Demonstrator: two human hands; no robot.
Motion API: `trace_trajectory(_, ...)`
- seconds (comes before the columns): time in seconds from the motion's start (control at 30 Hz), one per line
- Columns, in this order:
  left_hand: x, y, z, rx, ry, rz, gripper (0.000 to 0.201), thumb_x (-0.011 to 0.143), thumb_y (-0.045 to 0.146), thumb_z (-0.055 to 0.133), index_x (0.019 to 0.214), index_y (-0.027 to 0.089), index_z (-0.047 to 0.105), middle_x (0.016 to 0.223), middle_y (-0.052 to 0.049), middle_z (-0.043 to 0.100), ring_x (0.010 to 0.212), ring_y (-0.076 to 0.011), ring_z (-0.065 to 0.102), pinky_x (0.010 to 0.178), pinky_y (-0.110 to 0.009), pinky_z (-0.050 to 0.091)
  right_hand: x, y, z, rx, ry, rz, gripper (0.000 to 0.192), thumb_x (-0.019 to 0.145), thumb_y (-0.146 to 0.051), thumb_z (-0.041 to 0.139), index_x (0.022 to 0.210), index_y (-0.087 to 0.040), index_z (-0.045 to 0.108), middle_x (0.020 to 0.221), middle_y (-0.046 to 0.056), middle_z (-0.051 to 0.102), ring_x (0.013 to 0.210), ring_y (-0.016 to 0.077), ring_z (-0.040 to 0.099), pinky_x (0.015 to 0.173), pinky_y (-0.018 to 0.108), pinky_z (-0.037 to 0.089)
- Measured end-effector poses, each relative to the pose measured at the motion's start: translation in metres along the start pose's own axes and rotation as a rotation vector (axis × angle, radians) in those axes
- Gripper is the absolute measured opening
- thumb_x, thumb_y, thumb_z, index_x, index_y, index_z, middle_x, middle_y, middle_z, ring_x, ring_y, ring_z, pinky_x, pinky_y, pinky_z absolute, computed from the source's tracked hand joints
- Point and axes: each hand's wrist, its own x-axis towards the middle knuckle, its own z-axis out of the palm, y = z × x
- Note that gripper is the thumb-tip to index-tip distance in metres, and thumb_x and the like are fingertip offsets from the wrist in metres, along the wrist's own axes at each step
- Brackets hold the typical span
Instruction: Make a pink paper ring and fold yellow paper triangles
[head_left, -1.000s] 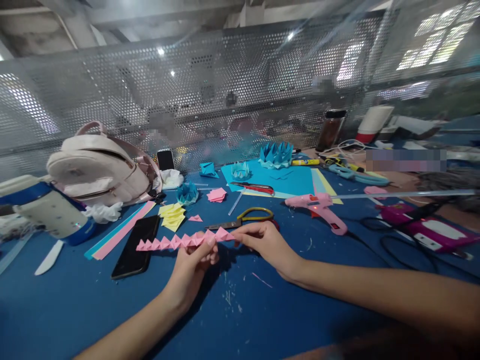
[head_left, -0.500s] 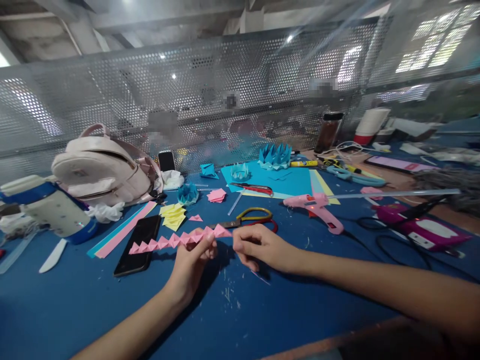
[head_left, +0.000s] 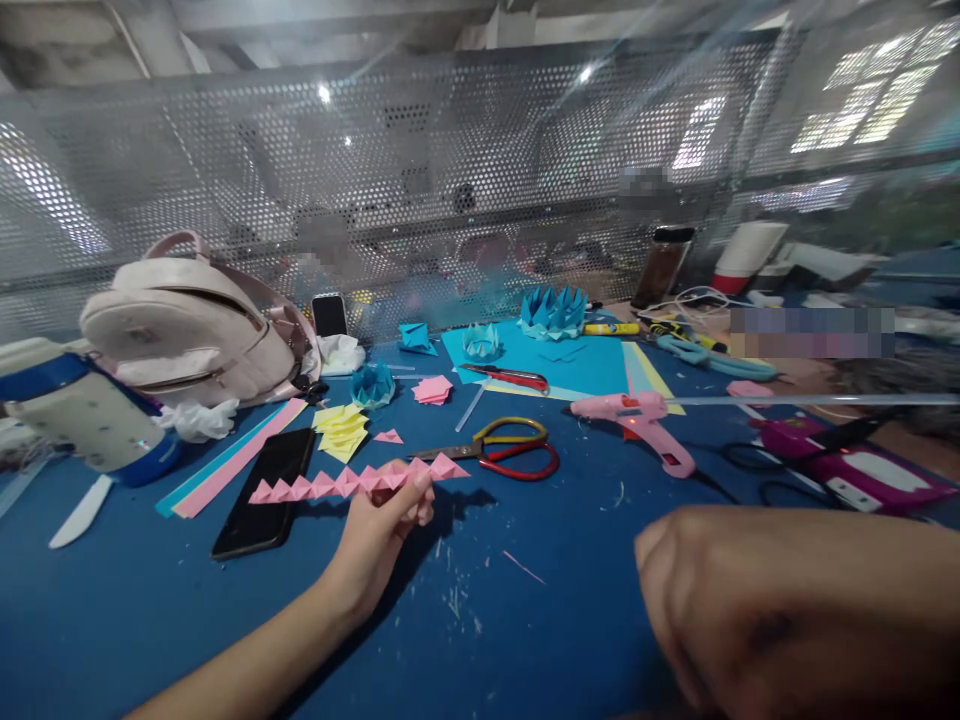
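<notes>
The left hand (head_left: 382,525) is at the centre of the frame, slightly below mid-height. Its thumb and fingers are closed in a pinch on a long, pink folded-paper strip (head_left: 322,487) with a row of triangular points along its upper edge. The grip is located toward the strip's right end; a short pointed section projects to the right of the thumb, and the longer section extends to the left. The left section passes in front of a flat, black, rectangular smartphone (head_left: 259,525); contact between the two cannot be determined.

The right hand (head_left: 697,590) is at the lower right of the frame, blurred and well apart from the strip. Its fingers are curled and the fingertips are hidden; whether it holds anything cannot be determined.

Metal scissors with one yellow and one red handle loop (head_left: 480,449) lie at the centre, directly behind the strip's right end. A pink plastic glue gun (head_left: 637,415) lies right of centre, nozzle to the left. Left of centre, a stack of yellow folded-paper pieces (head_left: 341,430) lies behind the strip, near a small pink paper triangle (head_left: 389,437). All items rest on a blue tabletop (head_left: 487,640).
</notes>
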Motion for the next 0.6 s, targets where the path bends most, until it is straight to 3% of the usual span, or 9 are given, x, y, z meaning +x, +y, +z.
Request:
trace_trajectory(0.03, 0.0, 0.001, 0.0, 0.031, -0.01, 0.011, 0.038, 0.076, 0.044, 0.082, 0.067, 0.014, 0.059, 0.062, 0.003, 0.052, 0.057, -0.0083, 0.046, 0.058, -0.021, 0.042, 0.003, 0.001, -0.001, -0.028, -0.142, -0.064, 0.042, 0.103, -0.044, 0.045, 0.099, -0.021, 0.08, 0.078, 0.005, 0.077, 0.081, 0.0154, 0.072, 0.084, 0.027, 0.049)
trace_trajectory(0.1, 0.0, 0.002, 0.0, 0.106, -0.03, 0.042, 0.037, 0.079, 0.045, 0.079, 0.068, 0.015, 0.059, 0.061, 0.003, 0.052, 0.058, -0.0091, 0.047, 0.058, -0.021, 0.041, 0.012, 0.002, -0.002, -0.071, -0.217, -0.088, 0.039, 0.107, -0.027, 0.036, 0.125, -0.023, 0.07, 0.102, 0.005, 0.077, 0.102, 0.0163, 0.068, 0.095, 0.029, 0.045)
trace_trajectory(0.17, -0.001, 0.004, 0.0, 0.194, -0.048, 0.073, 0.035, 0.081, 0.043, 0.077, 0.068, 0.015, 0.06, 0.061, 0.002, 0.056, 0.06, -0.0103, 0.05, 0.061, -0.021, 0.04, 0.023, 0.006, -0.002, -0.095, -0.098, -0.077, 0.029, 0.103, -0.027, 0.048, 0.119, -0.024, 0.072, 0.113, 0.003, 0.073, 0.108, 0.0164, 0.065, 0.096, 0.028, 0.044)
trace_trajectory(0.27, -0.004, 0.006, 0.0, 0.307, -0.085, 0.099, 0.03, 0.082, 0.039, 0.077, 0.069, 0.015, 0.063, 0.064, 0.001, 0.06, 0.064, -0.0123, 0.054, 0.065, -0.022, 0.041, 0.042, 0.014, 0.004, -0.088, 0.229, -0.08, 0.019, 0.098, -0.031, 0.058, 0.097, -0.022, 0.075, 0.1, 0.001, 0.073, 0.096, 0.0152, 0.066, 0.09, 0.027, 0.046)
trace_trajectory(0.33, -0.007, 0.006, 0.001, 0.348, -0.113, 0.102, 0.03, 0.081, 0.039, 0.077, 0.068, 0.016, 0.063, 0.065, 0.001, 0.062, 0.065, -0.0133, 0.055, 0.065, -0.023, 0.042, 0.055, 0.02, 0.01, -0.087, 0.376, -0.134, 0.017, 0.097, -0.031, 0.06, 0.096, -0.022, 0.073, 0.1, 0.001, 0.071, 0.094, 0.0148, 0.065, 0.087, 0.027, 0.047)
trace_trajectory(0.43, -0.011, 0.006, 0.004, 0.374, -0.141, 0.084, 0.029, 0.081, 0.041, 0.076, 0.07, 0.017, 0.064, 0.063, 0.001, 0.062, 0.062, -0.0132, 0.056, 0.064, -0.023, 0.043, 0.071, 0.025, 0.017, -0.128, 0.414, -0.231, 0.014, 0.096, -0.024, 0.062, 0.098, -0.024, 0.076, 0.103, 0.001, 0.07, 0.099, 0.0149, 0.064, 0.09, 0.027, 0.046)
trace_trajectory(0.6, -0.017, 0.006, 0.008, 0.366, -0.174, 0.015, 0.03, 0.081, 0.044, 0.075, 0.081, 0.016, 0.065, 0.065, -0.001, 0.067, 0.06, -0.0136, 0.059, 0.063, -0.024, 0.046, 0.089, 0.029, 0.025, -0.21, 0.375, -0.25, 0.014, 0.091, -0.016, 0.068, 0.1, -0.023, 0.077, 0.101, 0.001, 0.071, 0.095, 0.0148, 0.065, 0.086, 0.026, 0.046)
